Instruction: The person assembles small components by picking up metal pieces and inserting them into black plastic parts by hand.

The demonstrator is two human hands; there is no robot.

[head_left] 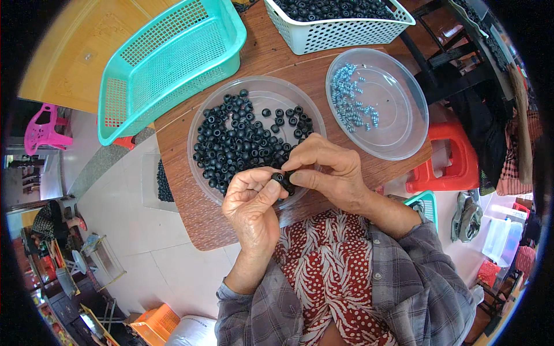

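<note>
"Where's the black bead?"
"I see it at dial centre: left hand pinching its nine o'clock side, right hand its three."
"And the clear bowl?"
"Toward eleven, holding loose beads."

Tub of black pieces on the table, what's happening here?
Someone's left hand and right hand are pinching a small black piece above a clear round tub of loose black pieces. To the right, a clear shallow dish holds shiny coils. Beyond, a white basket holds more dark pieces, beside a turquoise basket.
</note>
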